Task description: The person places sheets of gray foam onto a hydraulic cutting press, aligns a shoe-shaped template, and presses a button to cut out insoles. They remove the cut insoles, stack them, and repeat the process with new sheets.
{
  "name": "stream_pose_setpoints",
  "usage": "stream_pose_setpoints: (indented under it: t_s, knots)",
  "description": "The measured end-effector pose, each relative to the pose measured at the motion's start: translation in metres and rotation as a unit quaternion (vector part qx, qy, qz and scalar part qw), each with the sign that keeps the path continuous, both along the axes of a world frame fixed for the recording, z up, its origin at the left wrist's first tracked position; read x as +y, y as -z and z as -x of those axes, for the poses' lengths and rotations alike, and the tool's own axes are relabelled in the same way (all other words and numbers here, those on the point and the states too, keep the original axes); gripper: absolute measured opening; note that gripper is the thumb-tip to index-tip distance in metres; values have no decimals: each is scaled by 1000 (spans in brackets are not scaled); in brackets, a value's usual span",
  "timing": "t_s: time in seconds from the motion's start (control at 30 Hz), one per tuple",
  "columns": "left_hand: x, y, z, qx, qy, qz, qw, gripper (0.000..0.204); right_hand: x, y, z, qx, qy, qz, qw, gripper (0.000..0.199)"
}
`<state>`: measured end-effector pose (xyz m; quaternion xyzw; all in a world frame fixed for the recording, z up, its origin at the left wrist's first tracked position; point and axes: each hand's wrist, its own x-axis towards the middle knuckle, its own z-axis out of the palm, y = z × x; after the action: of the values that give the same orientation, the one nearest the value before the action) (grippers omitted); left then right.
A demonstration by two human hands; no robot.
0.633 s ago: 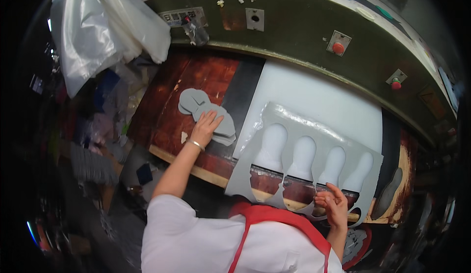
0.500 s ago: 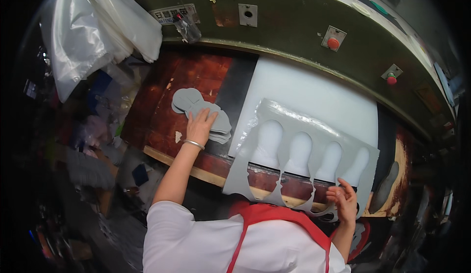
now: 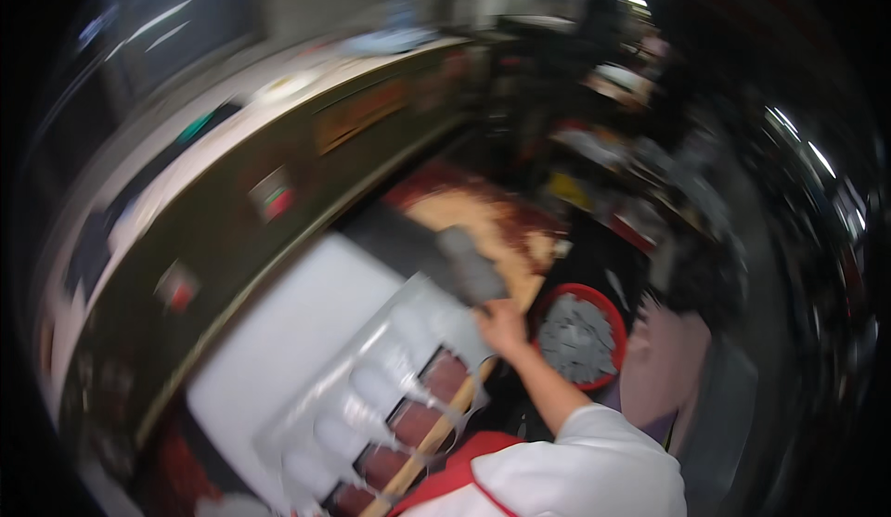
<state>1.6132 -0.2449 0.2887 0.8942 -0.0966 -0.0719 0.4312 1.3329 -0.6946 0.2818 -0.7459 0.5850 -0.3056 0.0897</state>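
Note:
My right hand reaches out at the right end of the machine bed, its fingers smeared by motion. They are at the near end of a grey sole-shaped piece, which lies across the dark strip and the worn wood. Whether they grip it I cannot make out. Left of the hand is a grey sheet with several sole-shaped cutouts, partly on a white board and reaching over the front edge. My left hand is out of the picture.
A red basin full of grey scraps stands right of my forearm. Behind the board runs the machine's dark green beam with red buttons. A light wooden strip edges the bed. Cluttered shelving is at the far right.
The view has swung to the right and blurred. My right hand has gone from the cutout sheet to the grey sole-shaped piece. My left hand and its grey stack have left the picture.

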Motion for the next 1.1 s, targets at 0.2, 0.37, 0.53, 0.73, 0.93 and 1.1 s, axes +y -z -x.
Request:
stream_pose_setpoints:
  t_s: [0.2,0.37,0.53,0.73,0.93,1.1]
  knots:
    - [-25,15,1,-77,97,-24,992,46,38,8,8,-63,-38,-45,996,49]
    - [-72,-9,4,17,155,-11,988,52,75,13,23,-236,17,25,971,50]
    - [-106,-45,10,15,278,-65,958,49,156,37,103,-392,75,-190,897,22]
    - [-147,-24,47,-40,527,26,848,44,319,35,243,-523,361,-86,767,16]
    - [-182,-35,174,38,749,88,655,48,481,9,321,-465,498,88,726,14]
    - [-155,-49,317,147,875,62,457,57,651,1,357,-349,673,184,626,21]
